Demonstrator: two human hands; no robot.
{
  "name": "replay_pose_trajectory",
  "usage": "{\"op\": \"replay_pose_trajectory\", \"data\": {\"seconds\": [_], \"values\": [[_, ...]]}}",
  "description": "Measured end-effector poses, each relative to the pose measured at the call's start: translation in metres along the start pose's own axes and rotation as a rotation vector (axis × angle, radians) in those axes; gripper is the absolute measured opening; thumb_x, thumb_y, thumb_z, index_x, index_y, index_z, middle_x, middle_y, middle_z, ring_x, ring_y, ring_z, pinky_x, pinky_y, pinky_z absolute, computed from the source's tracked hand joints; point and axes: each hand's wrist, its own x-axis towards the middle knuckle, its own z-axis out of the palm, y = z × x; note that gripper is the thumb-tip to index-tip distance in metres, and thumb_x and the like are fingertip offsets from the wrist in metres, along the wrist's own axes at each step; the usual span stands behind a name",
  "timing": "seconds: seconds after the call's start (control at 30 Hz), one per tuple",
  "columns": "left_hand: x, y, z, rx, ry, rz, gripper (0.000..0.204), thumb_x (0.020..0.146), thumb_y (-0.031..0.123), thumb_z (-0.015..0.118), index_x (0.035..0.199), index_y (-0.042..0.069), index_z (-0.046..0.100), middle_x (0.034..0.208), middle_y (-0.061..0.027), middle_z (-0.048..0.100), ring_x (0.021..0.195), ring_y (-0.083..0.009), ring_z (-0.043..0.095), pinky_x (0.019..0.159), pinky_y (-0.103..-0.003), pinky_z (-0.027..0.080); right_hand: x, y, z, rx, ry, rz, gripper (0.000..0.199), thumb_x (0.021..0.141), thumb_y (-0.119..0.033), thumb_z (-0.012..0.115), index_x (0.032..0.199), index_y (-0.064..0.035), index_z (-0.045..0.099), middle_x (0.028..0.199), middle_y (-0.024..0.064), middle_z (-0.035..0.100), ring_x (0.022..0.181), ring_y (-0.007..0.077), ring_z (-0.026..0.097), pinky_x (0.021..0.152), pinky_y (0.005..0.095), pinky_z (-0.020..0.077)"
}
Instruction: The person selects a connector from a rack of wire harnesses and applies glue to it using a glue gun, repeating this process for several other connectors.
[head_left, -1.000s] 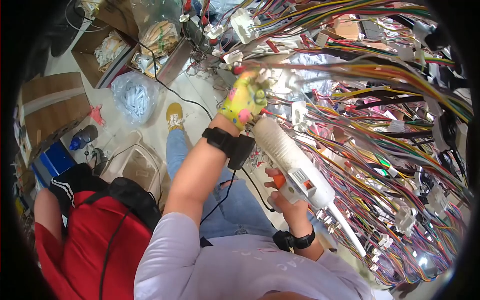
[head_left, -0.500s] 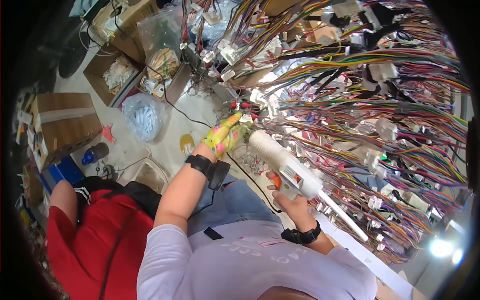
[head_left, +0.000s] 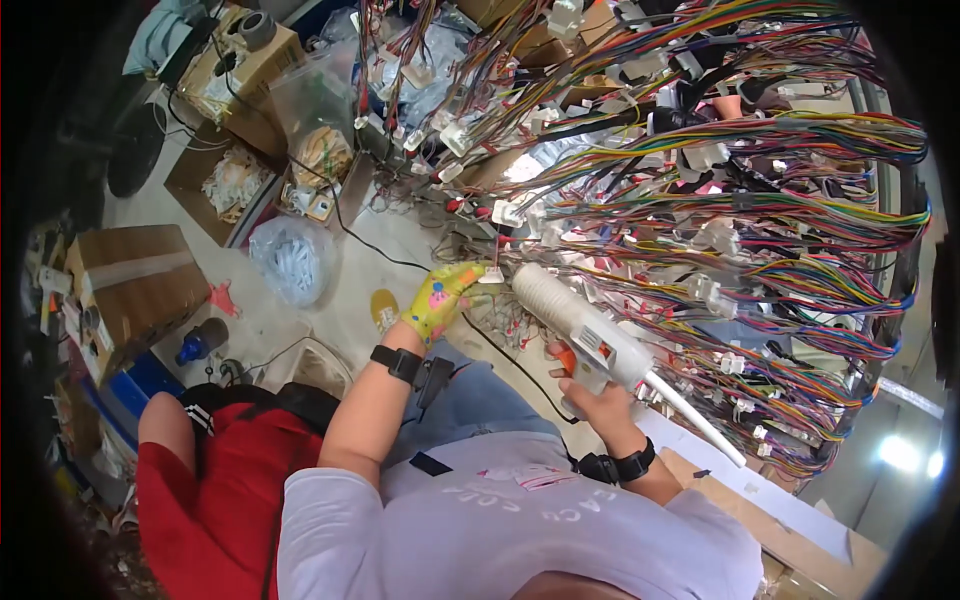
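Note:
My left hand [head_left: 440, 300], in a yellow patterned glove, pinches a small white plastic connector [head_left: 492, 274] with wires on it, at the near left ends of the hanging wire bundles. My bare right hand [head_left: 603, 408] grips a white hot glue gun [head_left: 618, 350] by its handle, with fingers around the orange trigger [head_left: 567, 360]. A long white glue stick [head_left: 695, 418] juts from its rear. The ribbed front end points at the connector and sits just right of it; the tip itself is hard to make out.
Multicoloured wire bundles [head_left: 760, 213] fill the right side. To the left lie open cartons [head_left: 225, 190], a bag of pale parts [head_left: 290, 262] and a closed carton [head_left: 135, 290]. A co-worker in red [head_left: 225, 490] is close on my left. A black cord [head_left: 505, 362] runs past my hands.
My left hand has lowered slightly toward me, and the white connector shows more plainly at its fingertips. The glue gun has shifted slightly right. My view has turned a little.

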Motion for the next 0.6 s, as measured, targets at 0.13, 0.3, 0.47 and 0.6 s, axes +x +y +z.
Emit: {"op": "replay_pose_trajectory", "data": {"seconds": [0.13, 0.3, 0.47, 0.6], "values": [[-0.009, -0.01, -0.003, 0.203, -0.029, 0.025, 0.037, 0.086, 0.01, 0.059, 0.121, -0.002, 0.052, 0.105, -0.0077, 0.063, 0.09, -0.0132, 0.061, 0.072, -0.022, 0.05, -0.005, -0.008, 0.003, 0.111, -0.006, -0.01, 0.053, 0.081, 0.008, 0.056, 0.131, -0.0022, 0.039, 0.117, 0.0115, 0.056, 0.11, 0.0197, 0.053, 0.088, 0.0314, 0.0489], [-0.038, 0.002, 0.037, 0.312, -0.118, -0.008, 0.039, 0.084, 0.005, 0.061, 0.121, -0.003, 0.051, 0.105, -0.0094, 0.063, 0.092, -0.0151, 0.062, 0.078, -0.025, 0.05, -0.018, -0.005, -0.019, 0.093, -0.041, -0.017, 0.056, 0.079, 0.005, 0.056, 0.131, -0.0019, 0.037, 0.119, 0.0154, 0.053, 0.113, 0.0265, 0.052, 0.087, 0.0391, 0.0499], [-0.049, -0.034, 0.046, 0.251, -0.004, 0.131, 0.038, 0.083, 0.006, 0.062, 0.119, -0.003, 0.053, 0.101, -0.0071, 0.064, 0.088, -0.0136, 0.062, 0.078, -0.025, 0.049, -0.031, 0.001, -0.047, 0.118, -0.137, -0.043, 0.06, 0.076, 0.005, 0.056, 0.132, -0.0021, 0.036, 0.121, 0.016, 0.053, 0.113, 0.0268, 0.052, 0.088, 0.0389, 0.0489], [-0.073, -0.035, 0.083, 0.377, 0.113, 0.225, 0.034, 0.082, 0.007, 0.061, 0.115, -0.001, 0.057, 0.099, -0.0052, 0.064, 0.086, -0.0115, 0.06, 0.077, -0.024, 0.047, -0.038, 0.003, -0.076, 0.143, -0.146, -0.049, 0.056, 0.077, 0.004, 0.056, 0.131, -0.0023, 0.04, 0.12, 0.0134, 0.055, 0.106, 0.0223, 0.055, 0.089, 0.0354, 0.0467]]}}
